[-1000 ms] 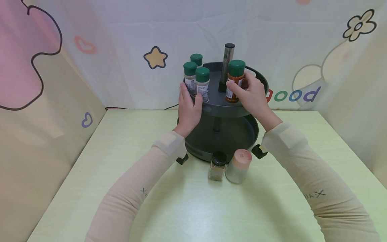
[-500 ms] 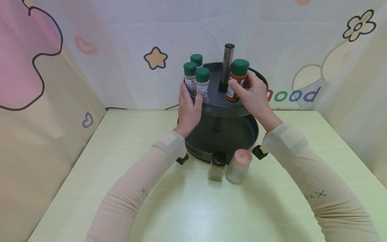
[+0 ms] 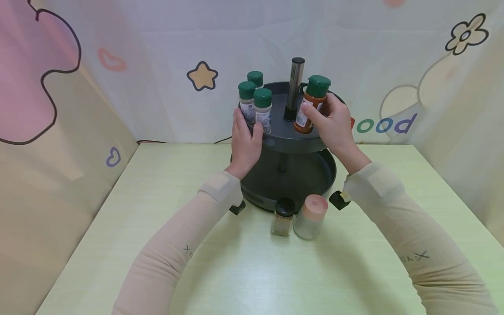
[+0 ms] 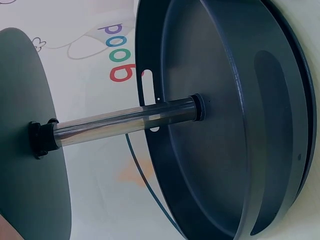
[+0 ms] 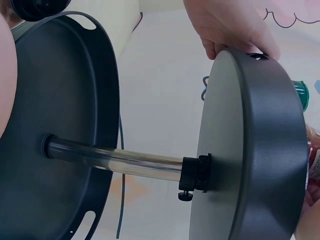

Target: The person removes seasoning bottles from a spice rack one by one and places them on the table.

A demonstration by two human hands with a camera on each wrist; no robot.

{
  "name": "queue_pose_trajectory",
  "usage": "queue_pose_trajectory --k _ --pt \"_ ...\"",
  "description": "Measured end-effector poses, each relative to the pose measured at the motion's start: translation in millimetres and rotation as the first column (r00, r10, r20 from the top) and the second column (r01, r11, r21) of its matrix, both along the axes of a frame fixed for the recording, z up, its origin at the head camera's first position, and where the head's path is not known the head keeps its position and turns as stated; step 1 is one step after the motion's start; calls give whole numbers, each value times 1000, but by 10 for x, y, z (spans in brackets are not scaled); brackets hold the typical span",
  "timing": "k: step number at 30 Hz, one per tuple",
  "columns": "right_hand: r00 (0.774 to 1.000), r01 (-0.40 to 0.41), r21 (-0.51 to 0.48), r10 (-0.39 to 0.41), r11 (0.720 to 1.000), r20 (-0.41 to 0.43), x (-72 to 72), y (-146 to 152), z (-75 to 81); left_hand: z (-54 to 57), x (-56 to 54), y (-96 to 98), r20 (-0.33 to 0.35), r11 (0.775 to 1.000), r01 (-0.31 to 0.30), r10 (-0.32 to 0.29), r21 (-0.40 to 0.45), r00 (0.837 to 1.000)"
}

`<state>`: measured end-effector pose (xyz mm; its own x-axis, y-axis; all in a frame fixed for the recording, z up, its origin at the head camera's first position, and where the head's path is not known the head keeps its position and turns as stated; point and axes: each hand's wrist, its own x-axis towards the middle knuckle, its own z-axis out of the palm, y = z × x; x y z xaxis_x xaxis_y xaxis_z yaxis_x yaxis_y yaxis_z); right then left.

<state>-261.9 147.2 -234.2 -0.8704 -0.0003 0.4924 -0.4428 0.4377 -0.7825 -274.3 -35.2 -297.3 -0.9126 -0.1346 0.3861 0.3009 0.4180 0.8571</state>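
Note:
My right hand (image 3: 337,127) pinches a spice bottle (image 3: 312,101) with red-orange contents and a green cap. The bottle leans to the right, its base right at the floor of the rack's upper tray (image 3: 293,144). On the left, my left hand (image 3: 246,146) holds that tray's edge, thumb beside the nearest of three green-capped spice bottles (image 3: 263,114). These stand grouped at the tray's left side. A metal post (image 3: 295,83) with a black top rises from the tray's middle. In the right wrist view, the left hand (image 5: 232,25) grips the tray rim.
Below is the rack's round lower tray (image 3: 260,199). In front of it, a black-capped spice jar (image 3: 282,221) and a pink-lidded glass jar (image 3: 309,225) stand side by side on the pale table (image 3: 220,271). A printed curtain (image 3: 165,87) hangs behind.
My right hand has moved slightly right, tipping the red-orange spice bottle's cap rightward while its base stays nearly in place. The left hand and the other bottles have not moved.

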Motion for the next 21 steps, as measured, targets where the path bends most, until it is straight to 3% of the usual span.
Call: queue_pose_trajectory --k 21 --pt "996 -69 -75 65 995 -61 222 16 84 -6 -3 3 14 1000 -8 8 -4 1000"
